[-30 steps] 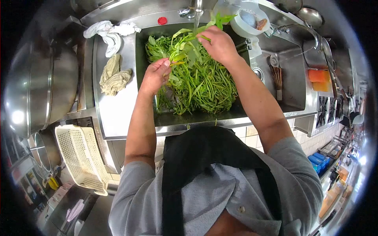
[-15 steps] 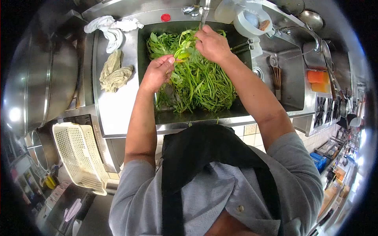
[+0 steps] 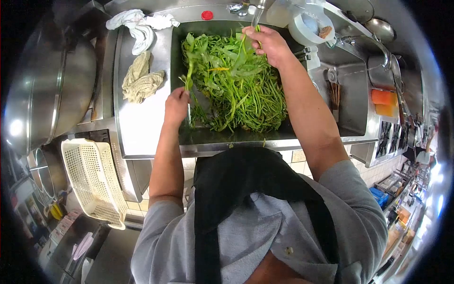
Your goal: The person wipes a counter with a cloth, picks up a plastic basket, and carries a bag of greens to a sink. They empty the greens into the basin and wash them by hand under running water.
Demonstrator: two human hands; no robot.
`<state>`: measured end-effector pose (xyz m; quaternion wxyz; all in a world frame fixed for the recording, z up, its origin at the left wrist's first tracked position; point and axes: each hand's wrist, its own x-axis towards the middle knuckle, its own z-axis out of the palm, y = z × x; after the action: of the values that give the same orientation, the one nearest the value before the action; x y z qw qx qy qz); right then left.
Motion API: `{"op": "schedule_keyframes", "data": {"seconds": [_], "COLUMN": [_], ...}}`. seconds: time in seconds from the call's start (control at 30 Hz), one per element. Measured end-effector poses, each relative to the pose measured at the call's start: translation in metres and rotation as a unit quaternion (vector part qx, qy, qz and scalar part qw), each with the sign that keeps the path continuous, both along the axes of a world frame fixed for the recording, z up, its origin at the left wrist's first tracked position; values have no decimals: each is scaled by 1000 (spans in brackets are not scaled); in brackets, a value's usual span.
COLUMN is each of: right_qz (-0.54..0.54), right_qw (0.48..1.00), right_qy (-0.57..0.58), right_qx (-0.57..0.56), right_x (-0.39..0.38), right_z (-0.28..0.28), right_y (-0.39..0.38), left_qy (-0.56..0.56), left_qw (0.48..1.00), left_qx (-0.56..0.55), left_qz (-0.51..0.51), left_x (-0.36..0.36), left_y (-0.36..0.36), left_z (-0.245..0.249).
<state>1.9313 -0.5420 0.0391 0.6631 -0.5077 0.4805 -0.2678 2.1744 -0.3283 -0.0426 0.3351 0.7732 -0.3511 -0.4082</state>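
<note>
A big heap of leafy greens (image 3: 246,94) with long stems, much like water spinach, fills the dark sink basin (image 3: 189,137). At the basin's left side, my left hand (image 3: 177,105) is closed round the lower end of some upright green stems (image 3: 190,75). My right hand (image 3: 270,43) is raised over the back right of the heap, below the faucet (image 3: 258,15), with thumb and fingers pinched on a leafy green stem (image 3: 244,46). A yellow leaf (image 3: 218,69) lies on top of the heap.
Left of the basin, a white cloth (image 3: 142,35) and a beige rag (image 3: 141,79) lie on the steel counter. A cream plastic basket (image 3: 94,182) stands lower left. At the right are a white tub (image 3: 302,35) and a second sink (image 3: 352,113) holding a whisk-like brush (image 3: 334,97).
My hands have moved apart: the left went down and left to the basin's edge, the right slightly right. The yellow leaf that was at my left fingers now lies on the heap.
</note>
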Motion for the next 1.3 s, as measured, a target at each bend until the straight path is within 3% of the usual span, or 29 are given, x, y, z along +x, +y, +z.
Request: {"op": "schedule_keyframes", "data": {"seconds": [0.1,0.13,0.2,0.27,0.33,0.43,0.57,0.63,0.73,0.97,1.07,1.17,1.3], "right_qz": [24,49,78,65,62,44,28,45,84,132,177,232,199], "right_qw": [1000,999,996,998,998,999,999,996,985,960,944,934,939], "right_qy": [-2,-18,-35,-15,2,13,31,69,113,158,226,221,211], "right_qx": [6,2,-3,4,-9,-25,-25,-45,-99,-189,-160,-158,-184], "right_x": [2,1,5,7,10,16,19,15,9,18,24,26,29], "right_z": [1,-2,-1,2,0,-4,0,3,3,-2,0,-11,-16], "right_y": [3,4,5,10,15,20,25,27,31,34,32,25,35], "left_qy": [-149,-148,-184,-131,92,189,161,181,248,206,214,225,220], "left_qw": [982,983,975,986,991,965,964,971,961,970,971,966,967], "left_qx": [42,43,-54,-48,-89,-175,-170,-104,-109,-92,-86,-103,-104], "left_qz": [-107,-104,-110,-91,-47,-42,-128,-117,-62,-87,-65,-69,-78], "left_x": [-3,-8,-18,-33,-43,-63,-67,-65,-66,-54,-53,-47,-40], "left_y": [5,1,-13,-34,-53,-74,-96,-98,-94,-86,-81,-76,-70], "left_z": [-37,-36,-17,35,59,75,50,51,55,58,57,56,51]}}
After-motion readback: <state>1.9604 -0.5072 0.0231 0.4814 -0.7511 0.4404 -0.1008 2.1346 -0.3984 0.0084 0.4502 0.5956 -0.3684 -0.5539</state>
